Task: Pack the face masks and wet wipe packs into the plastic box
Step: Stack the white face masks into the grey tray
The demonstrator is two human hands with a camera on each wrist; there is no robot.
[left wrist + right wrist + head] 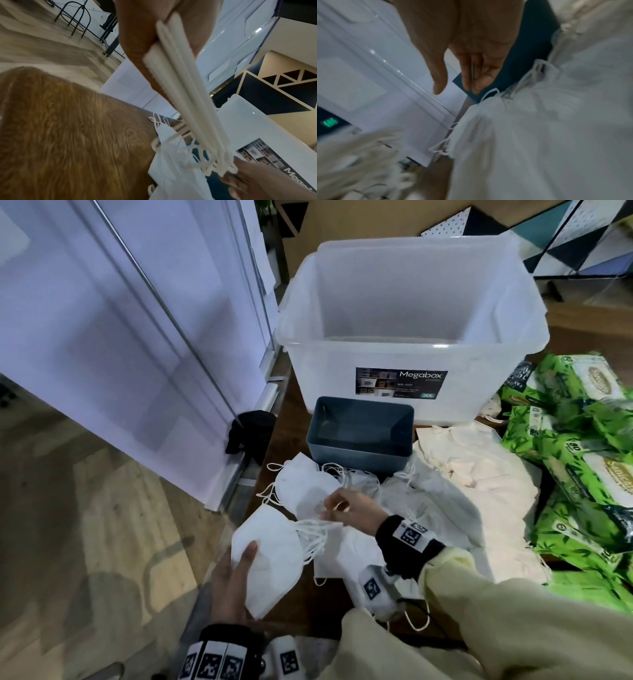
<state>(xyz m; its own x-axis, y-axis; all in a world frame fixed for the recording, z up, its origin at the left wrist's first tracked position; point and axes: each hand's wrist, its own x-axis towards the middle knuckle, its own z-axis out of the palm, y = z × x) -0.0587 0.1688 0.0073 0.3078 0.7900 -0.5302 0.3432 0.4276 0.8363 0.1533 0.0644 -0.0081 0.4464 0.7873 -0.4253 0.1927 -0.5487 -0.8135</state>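
The left hand [230, 583] grips a stack of folded white face masks [265, 556] at the near left of the wooden table [68, 128], thumb on top and fingers underneath, clamped on the stack's edge. From the left wrist view the masks show as several flat layers pressed together, their ear loops [221, 165] bunched at the far end. The right hand [352, 513] reaches in from the right to those loops; its fingers are loosely extended, thumb apart from the others, and whether they actually pinch the loops cannot be told. More loose masks [301, 484] lie on the table just beyond the hands, touching a small blue-grey bin [359, 436]. Behind the bin stands the big translucent plastic box [404, 337], open on top. Green wet wipe packs [582, 446] are piled at the right, beside cream cloth bags [479, 467].
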